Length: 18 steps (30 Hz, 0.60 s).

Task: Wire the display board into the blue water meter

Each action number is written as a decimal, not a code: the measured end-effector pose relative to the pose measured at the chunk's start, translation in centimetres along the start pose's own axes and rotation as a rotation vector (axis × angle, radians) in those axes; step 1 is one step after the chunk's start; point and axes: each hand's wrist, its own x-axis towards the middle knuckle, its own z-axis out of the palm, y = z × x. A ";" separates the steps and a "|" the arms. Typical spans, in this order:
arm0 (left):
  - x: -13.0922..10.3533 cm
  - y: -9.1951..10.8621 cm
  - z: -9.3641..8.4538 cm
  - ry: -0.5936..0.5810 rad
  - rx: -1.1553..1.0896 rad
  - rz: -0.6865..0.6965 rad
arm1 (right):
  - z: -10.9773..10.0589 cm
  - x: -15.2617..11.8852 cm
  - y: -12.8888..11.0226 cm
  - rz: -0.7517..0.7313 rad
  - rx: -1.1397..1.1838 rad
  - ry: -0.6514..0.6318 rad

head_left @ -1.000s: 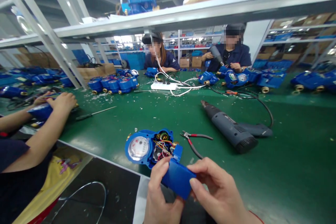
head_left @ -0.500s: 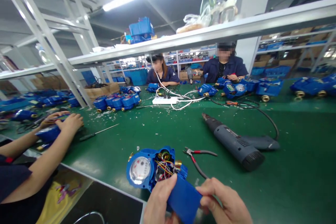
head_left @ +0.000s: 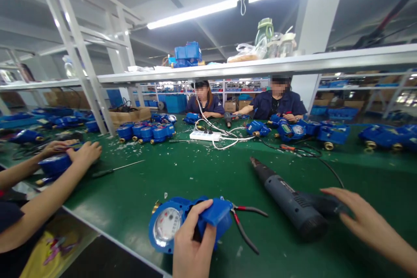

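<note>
My left hand [head_left: 194,239] pinches a blue plastic cover [head_left: 216,212] between thumb and fingers, over the open side of a blue water meter [head_left: 153,230]. The meter's round dial [head_left: 167,225] faces up, and its wiring is hidden behind my hand and the cover. On the right, my right hand [head_left: 361,221] is at the handle of a dark grey heat gun [head_left: 288,200], fingers and thumb apart around the handle's end. Whether it touches the handle I cannot tell. Red-and-grey cutting pliers [head_left: 241,221] lie open between the meter and the heat gun.
A screwdriver [head_left: 119,168] lies near a co-worker's hands [head_left: 83,154] at left. A white power strip [head_left: 205,136] with cables sits mid-table. Several blue meters [head_left: 146,131] line the back. Two people sit opposite, below a white shelf [head_left: 215,69].
My right hand has let go of the blue cover and moved right to the heat gun's handle. My left hand has brought the cover over the meter's opening. The view has tilted up.
</note>
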 end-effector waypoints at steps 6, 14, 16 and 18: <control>0.8 0.8 0.0 -0.038 -0.059 -0.077 | 3.0 -0.4 0.1 -0.203 -0.091 -0.128; 1.0 0.6 0.1 -0.038 -0.069 -0.110 | 3.7 3.4 -2.7 -0.320 -0.077 -0.183; 1.0 0.6 0.2 -0.031 -0.074 -0.103 | 3.6 2.8 -3.4 -0.282 -0.091 -0.169; 0.9 0.8 0.2 -0.025 -0.085 -0.098 | 3.4 1.7 -4.6 -0.203 -0.052 -0.117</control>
